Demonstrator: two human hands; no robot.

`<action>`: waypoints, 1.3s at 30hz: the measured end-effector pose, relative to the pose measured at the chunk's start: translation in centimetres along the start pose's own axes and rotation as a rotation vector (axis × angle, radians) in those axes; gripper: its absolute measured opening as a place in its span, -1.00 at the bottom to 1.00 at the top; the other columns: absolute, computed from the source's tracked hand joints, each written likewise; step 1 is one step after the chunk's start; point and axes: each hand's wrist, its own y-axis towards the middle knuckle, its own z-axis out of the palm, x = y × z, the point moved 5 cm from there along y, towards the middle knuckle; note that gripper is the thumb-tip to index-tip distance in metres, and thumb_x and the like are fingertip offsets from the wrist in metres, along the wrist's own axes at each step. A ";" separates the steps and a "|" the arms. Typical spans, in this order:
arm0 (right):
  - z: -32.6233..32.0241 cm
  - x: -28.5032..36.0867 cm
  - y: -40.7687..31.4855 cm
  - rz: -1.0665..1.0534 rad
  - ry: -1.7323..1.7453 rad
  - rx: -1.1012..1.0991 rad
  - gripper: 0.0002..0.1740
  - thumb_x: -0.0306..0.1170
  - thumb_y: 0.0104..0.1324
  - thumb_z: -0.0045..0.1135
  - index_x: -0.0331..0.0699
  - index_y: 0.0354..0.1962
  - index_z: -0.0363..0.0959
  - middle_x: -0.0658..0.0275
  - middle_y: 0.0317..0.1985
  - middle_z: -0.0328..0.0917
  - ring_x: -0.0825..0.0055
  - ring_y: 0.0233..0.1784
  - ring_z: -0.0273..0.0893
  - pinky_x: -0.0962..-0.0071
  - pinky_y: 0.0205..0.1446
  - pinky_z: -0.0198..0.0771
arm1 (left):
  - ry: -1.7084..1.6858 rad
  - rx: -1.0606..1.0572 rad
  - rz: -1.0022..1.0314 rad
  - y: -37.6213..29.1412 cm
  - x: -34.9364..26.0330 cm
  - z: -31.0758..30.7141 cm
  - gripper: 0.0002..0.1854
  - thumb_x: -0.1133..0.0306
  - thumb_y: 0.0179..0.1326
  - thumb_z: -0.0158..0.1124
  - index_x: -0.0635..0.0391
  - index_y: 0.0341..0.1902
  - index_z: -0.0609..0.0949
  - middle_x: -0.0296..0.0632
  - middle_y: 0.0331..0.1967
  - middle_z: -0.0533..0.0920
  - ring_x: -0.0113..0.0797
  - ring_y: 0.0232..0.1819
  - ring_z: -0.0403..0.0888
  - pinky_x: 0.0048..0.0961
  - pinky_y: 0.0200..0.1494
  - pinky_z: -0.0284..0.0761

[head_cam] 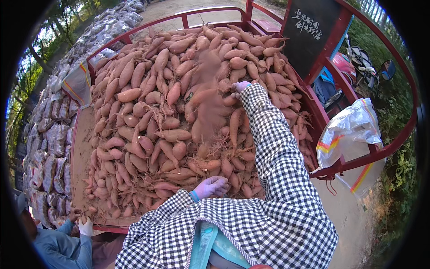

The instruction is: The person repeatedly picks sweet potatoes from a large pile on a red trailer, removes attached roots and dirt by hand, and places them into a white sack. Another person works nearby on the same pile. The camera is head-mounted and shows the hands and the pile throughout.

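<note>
A large heap of sweet potatoes (174, 134), many with thin roots and soil on them, fills the bed of a red cargo tricycle. My right hand (239, 90), in a purple glove, reaches far out onto the heap's upper right part; its fingers touch the sweet potatoes there, and whether they close on one is hidden. Near my body, at the heap's lower edge, my left hand (211, 187) wears a purple glove too. Its fingers are curled in, and what may be inside them does not show. A smeared, blurry patch covers the middle of the view of the heap.
Red metal rails (215, 10) border the bed. Plastic sacks (351, 134) hang on the right rail, another sack (79, 84) at the left corner. Filled bags (55, 141) are stacked beyond the left side. A co-worker's gloved hand (85, 227) is at the lower left.
</note>
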 end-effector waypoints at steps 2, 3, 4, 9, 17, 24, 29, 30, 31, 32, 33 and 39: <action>-0.3 -0.3 0.1 -0.006 0.046 0.004 -0.59 -0.07 0.43 -0.03 -0.27 -0.15 0.51 0.29 -0.44 0.59 0.49 -0.46 0.48 0.45 -0.32 0.36 | 0.025 -0.003 0.025 0.6 0.9 -1.1 -0.68 0.21 0.40 0.19 0.17 0.05 0.51 -0.27 -0.20 0.57 -0.59 -0.34 0.45 -0.66 -0.31 0.45; -0.6 -0.4 0.1 -0.011 0.091 0.018 -0.59 -0.06 0.43 -0.03 -0.27 -0.17 0.51 0.30 -0.45 0.59 0.51 -0.48 0.47 0.46 -0.35 0.36 | -0.034 0.029 0.026 0.5 1.2 -1.7 -0.71 0.23 0.40 0.18 0.19 0.02 0.50 -0.25 -0.21 0.56 -0.57 -0.34 0.46 -0.67 -0.30 0.45; -1.0 -0.4 0.2 -0.020 0.157 0.036 -0.59 -0.06 0.43 -0.02 -0.27 -0.18 0.51 0.31 -0.47 0.58 0.52 -0.50 0.46 0.47 -0.38 0.36 | -0.043 -0.011 0.041 0.3 1.4 -2.6 -0.70 0.22 0.40 0.18 0.19 0.03 0.50 -0.24 -0.21 0.56 -0.57 -0.33 0.46 -0.67 -0.29 0.45; -2.2 -1.7 -2.6 -0.069 0.680 0.351 -0.59 -0.05 0.42 -0.01 -0.26 -0.24 0.52 0.35 -0.55 0.56 0.57 -0.61 0.42 0.51 -0.51 0.35 | 0.031 -0.041 0.201 -2.3 -1.8 -3.1 -0.60 0.19 0.40 0.17 0.18 0.18 0.48 -0.17 -0.02 0.60 -0.37 -0.07 0.60 -0.45 -0.03 0.56; 0.9 -2.8 -18.6 -0.391 0.174 0.593 -0.51 0.00 0.34 0.15 -0.32 -0.18 0.55 0.36 -0.57 0.53 0.64 -0.64 0.40 0.62 -0.58 0.29 | -0.022 -0.040 0.570 1.1 -14.0 0.2 -0.38 0.04 0.36 0.19 0.11 0.34 0.29 -0.08 0.09 0.55 -0.24 0.06 0.57 -0.29 0.07 0.56; 2.0 -0.1 -14.9 -0.369 0.496 0.278 -0.55 -0.12 0.35 0.21 -0.35 -0.05 0.53 0.24 -0.36 0.61 0.65 -0.30 0.53 0.58 -0.27 0.46 | -0.381 -0.107 0.584 1.6 -13.9 -3.1 -0.66 0.17 0.28 0.32 0.20 -0.11 0.53 -0.18 -0.23 0.61 -0.23 -0.09 0.59 -0.24 0.09 0.57; -2.3 6.7 -3.6 -0.101 -0.131 -0.384 -0.46 -0.13 0.29 0.29 -0.38 0.03 0.49 0.13 -0.08 0.64 0.47 -0.05 0.59 0.43 0.08 0.44 | -0.205 -0.082 0.692 -2.4 -12.8 -2.1 -0.59 0.27 0.23 0.36 0.17 0.06 0.48 -0.17 -0.24 0.62 -0.25 -0.14 0.62 -0.25 -0.03 0.62; -2.0 7.3 -2.8 -0.037 -0.193 -0.370 -0.46 -0.13 0.28 0.29 -0.39 0.04 0.49 0.12 -0.07 0.63 0.47 -0.03 0.59 0.43 0.09 0.44 | -0.207 -0.073 0.706 -3.1 -12.4 -2.4 -0.57 0.27 0.20 0.39 0.16 0.06 0.49 -0.16 -0.23 0.62 -0.25 -0.15 0.62 -0.25 0.00 0.60; -1.9 7.8 -1.9 0.019 -0.239 -0.354 -0.45 -0.13 0.28 0.29 -0.39 0.04 0.49 0.12 -0.06 0.63 0.46 -0.02 0.58 0.43 0.10 0.43 | -0.213 -0.042 0.671 -3.8 -11.9 -2.4 -0.57 0.26 0.18 0.40 0.17 0.05 0.50 -0.14 -0.22 0.63 -0.24 -0.14 0.62 -0.25 0.01 0.59; -1.2 7.9 -1.5 0.037 -0.274 -0.331 -0.45 -0.13 0.28 0.30 -0.40 0.04 0.48 0.12 -0.05 0.63 0.46 -0.01 0.58 0.42 0.11 0.43 | -0.230 -0.020 0.640 -4.6 -11.1 -2.6 -0.56 0.26 0.17 0.41 0.18 0.05 0.50 -0.12 -0.21 0.63 -0.24 -0.14 0.62 -0.25 0.03 0.58; -0.7 8.2 -0.8 0.056 -0.296 -0.313 -0.44 -0.13 0.27 0.30 -0.40 0.05 0.48 0.11 -0.04 0.62 0.45 0.01 0.58 0.42 0.12 0.42 | -0.241 -0.065 0.682 -5.2 -10.4 -3.3 -0.56 0.25 0.16 0.41 0.21 0.02 0.53 -0.09 -0.19 0.64 -0.23 -0.15 0.62 -0.23 0.01 0.58; -1.4 6.3 1.0 -0.019 -0.147 -0.237 -0.41 -0.14 0.26 0.32 -0.44 0.06 0.46 0.08 0.03 0.60 0.42 0.09 0.56 0.39 0.18 0.40 | -0.322 -0.028 0.659 -6.0 -9.4 -4.9 -0.49 0.24 0.17 0.40 0.24 0.10 0.48 -0.08 -0.17 0.64 -0.19 -0.08 0.63 -0.19 0.03 0.60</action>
